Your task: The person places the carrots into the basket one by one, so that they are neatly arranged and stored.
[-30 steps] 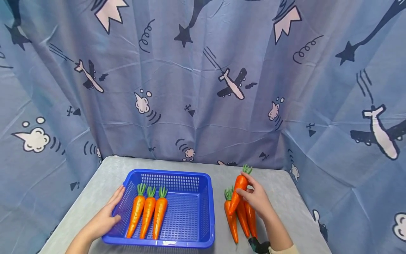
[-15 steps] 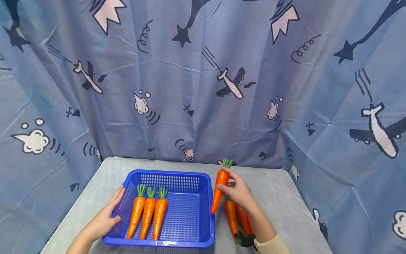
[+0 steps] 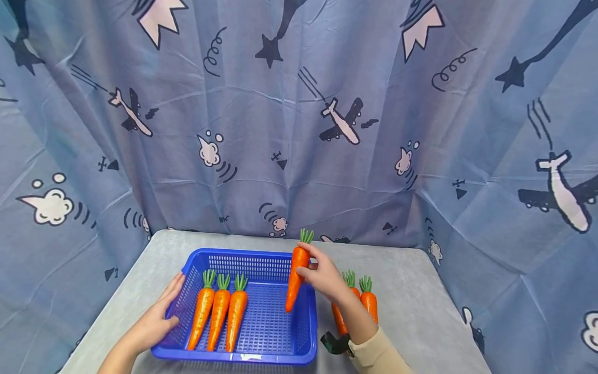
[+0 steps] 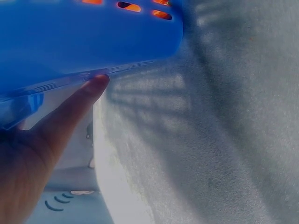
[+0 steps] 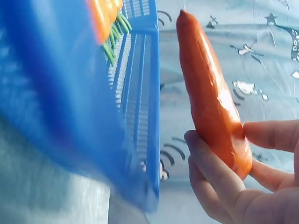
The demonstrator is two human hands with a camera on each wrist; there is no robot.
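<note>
In the head view my right hand (image 3: 324,272) holds a carrot (image 3: 296,272) by its thick upper part, green top up and tip pointing down, over the right part of a blue plastic basket (image 3: 275,358). The right wrist view shows fingers and thumb around the thick end of this carrot (image 5: 210,98), beside the basket wall (image 5: 70,107). Three more carrots (image 3: 218,317) lie side by side at the left inside the basket. My left hand (image 3: 154,319) rests against the basket's left side with straight fingers; its digit touches the rim in the left wrist view.
Right of the basket, other carrots (image 3: 369,304) lie on the grey table (image 3: 411,311), partly hidden behind my right forearm. A dark strap (image 3: 336,343) sits at my right wrist. A blue patterned curtain (image 3: 261,130) hangs behind and beside the table.
My right hand has carried the carrot leftward from above the carrots on the table, across the basket's right rim, to over its inside. The left hand and basket have stayed in place.
</note>
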